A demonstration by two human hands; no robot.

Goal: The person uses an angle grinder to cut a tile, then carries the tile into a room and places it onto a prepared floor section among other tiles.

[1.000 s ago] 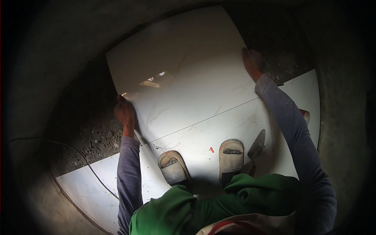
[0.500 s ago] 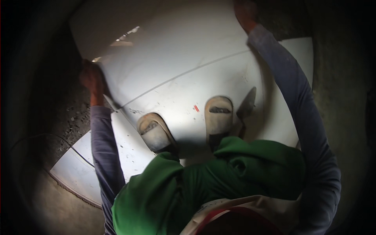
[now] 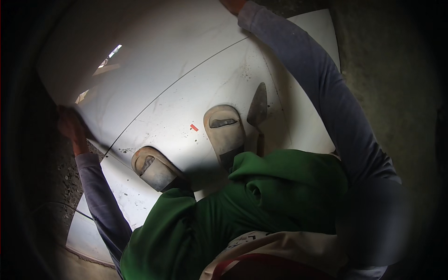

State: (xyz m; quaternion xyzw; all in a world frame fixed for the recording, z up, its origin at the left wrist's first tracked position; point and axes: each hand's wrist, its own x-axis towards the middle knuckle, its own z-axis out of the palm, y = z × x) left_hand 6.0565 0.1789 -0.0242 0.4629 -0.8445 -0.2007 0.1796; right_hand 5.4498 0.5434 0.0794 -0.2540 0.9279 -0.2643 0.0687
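A large glossy white tile [image 3: 154, 60] fills the far part of the view, its near edge running along a thin dark seam against the white tile under my feet [image 3: 182, 98]. My left hand [image 3: 72, 125] is closed around its left edge near the corner. At the right edge my right hand [image 3: 232, 5] grips too, partly cut off by the top of the picture. A pointed trowel [image 3: 257, 106] with a wooden handle lies beside my right slipper [image 3: 224, 128].
My left slipper [image 3: 156, 168] stands on the near white surface with crumbs and a small red piece [image 3: 194, 127]. More white tile [image 3: 317, 35] lies to the right. Dark rubble [image 3: 67, 179] and a thin cable [image 3: 60, 203] are at the left.
The whole view has shifted and turned, so everything sits further left. The seam at the tile's near edge now looks thinner and darker. Both hands keep their places on the tile's edges.
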